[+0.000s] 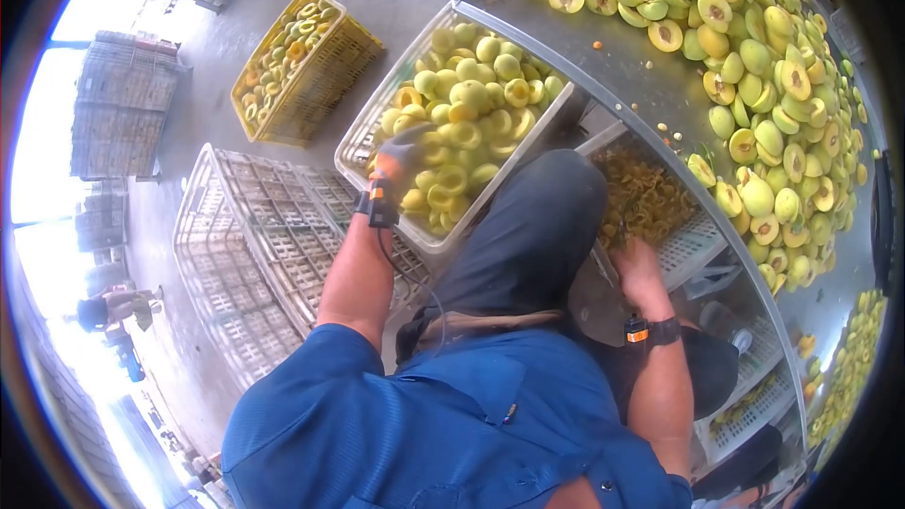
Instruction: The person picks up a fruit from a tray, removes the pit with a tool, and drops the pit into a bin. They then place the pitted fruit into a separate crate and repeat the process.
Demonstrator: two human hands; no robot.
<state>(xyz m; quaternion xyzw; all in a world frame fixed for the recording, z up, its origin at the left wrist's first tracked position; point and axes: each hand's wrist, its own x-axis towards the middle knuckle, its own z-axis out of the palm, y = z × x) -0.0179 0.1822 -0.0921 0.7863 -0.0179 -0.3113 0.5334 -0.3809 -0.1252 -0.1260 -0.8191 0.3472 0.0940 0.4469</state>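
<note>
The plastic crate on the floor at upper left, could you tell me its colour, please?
Yellow; the slatted plastic crate shows in the head view.

White crate brim-full of halved yellow-green fruit, cut faces mostly up, pits out; sits tilted beside tabletop edge, left of knee. Second pale crate under tabletop rim holds brownish-orange pits, heaped at far end.

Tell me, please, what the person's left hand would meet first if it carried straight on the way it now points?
Most likely the pitted fruit halves in the white crate: the gloved left hand already lies at their near edge, pointing across the heap. Whether it touches them is unclear.
</note>
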